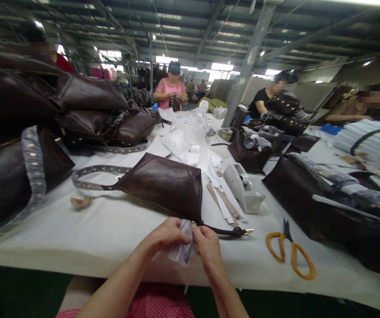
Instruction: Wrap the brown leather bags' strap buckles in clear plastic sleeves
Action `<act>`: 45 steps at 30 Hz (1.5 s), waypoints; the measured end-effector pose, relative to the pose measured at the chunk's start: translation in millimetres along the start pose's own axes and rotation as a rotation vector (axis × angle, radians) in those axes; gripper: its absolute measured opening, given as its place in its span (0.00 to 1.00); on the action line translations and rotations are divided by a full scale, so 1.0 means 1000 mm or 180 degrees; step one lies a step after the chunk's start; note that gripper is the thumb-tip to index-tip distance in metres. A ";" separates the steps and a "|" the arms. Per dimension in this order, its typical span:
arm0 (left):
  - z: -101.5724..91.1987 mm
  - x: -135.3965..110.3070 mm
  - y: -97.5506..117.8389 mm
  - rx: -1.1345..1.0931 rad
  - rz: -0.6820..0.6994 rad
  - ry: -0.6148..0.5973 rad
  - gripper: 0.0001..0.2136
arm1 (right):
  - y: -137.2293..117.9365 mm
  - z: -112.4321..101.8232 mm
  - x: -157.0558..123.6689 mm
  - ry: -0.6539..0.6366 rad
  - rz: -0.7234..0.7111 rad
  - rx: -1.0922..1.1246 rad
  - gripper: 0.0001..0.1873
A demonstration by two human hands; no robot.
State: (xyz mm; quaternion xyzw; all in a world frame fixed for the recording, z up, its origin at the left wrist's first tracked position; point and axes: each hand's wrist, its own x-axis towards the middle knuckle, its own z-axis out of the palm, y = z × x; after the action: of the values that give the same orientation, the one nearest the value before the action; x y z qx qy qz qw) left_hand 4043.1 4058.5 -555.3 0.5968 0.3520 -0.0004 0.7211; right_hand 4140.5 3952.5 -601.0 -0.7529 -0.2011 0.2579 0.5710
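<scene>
1. The left hand holds a small piece of clear plastic film pinched between thumb and fingers, just over the near edge of the table.
2. The right hand is just beside it, fingers curled in and fingertips drawn together at the film's edge; I cannot tell what, if anything, lies between them.
3. The dark brown bag lies on the table right beyond both hands, its lower right corner just above the fingertips and a zip along its near edge.
4. From that corner a thin dark strap runs to the right, ending in a gold-coloured clasp.
5. At the bag's left end, a studded strap wrapped in film curves in a loop; a small brown piece lies near it.
6. Right of the hands are scissors with orange handles, blades pointing away from the person.
7. Beyond the thin strap lie paper strips, with a pale tape dispenser beside them.
8. More brown bags are heaped at left and stand at right, with white plastic sheets between.
9. Across the table, a co-worker in pink holds a small dark bag.
</scene>
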 end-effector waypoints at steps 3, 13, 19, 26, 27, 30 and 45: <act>0.003 0.000 -0.002 -0.0020 0.0028 -0.0045 0.09 | 0.000 0.000 0.000 0.0025 -0.0018 -0.0012 0.20; 0.017 -0.004 -0.006 0.0035 0.0368 0.0517 0.05 | -0.004 0.001 -0.001 0.0078 -0.0167 -0.0146 0.19; 0.031 -0.002 -0.019 0.0194 0.0305 0.0868 0.09 | -0.009 0.002 -0.003 0.0143 -0.0120 -0.0350 0.17; 0.037 -0.010 -0.025 0.1087 0.1269 0.1370 0.09 | -0.005 0.001 0.000 0.0202 -0.0196 -0.0252 0.16; 0.038 -0.011 -0.025 0.1054 0.1313 0.1372 0.09 | -0.004 0.001 0.000 0.0189 -0.0202 -0.0232 0.17; 0.036 -0.014 -0.026 0.0543 0.1262 0.1108 0.05 | -0.003 0.001 0.000 0.0119 -0.0150 -0.0099 0.18; 0.023 0.006 -0.014 -0.0917 0.0059 0.0552 0.12 | -0.015 -0.002 -0.003 -0.0321 0.0460 0.0613 0.18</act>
State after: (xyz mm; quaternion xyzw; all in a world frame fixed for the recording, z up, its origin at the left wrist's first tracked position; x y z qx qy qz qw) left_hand 4053.4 4037.2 -568.8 0.4882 0.4038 0.1082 0.7661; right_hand 4138.8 3953.2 -585.2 -0.6932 -0.1491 0.3541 0.6098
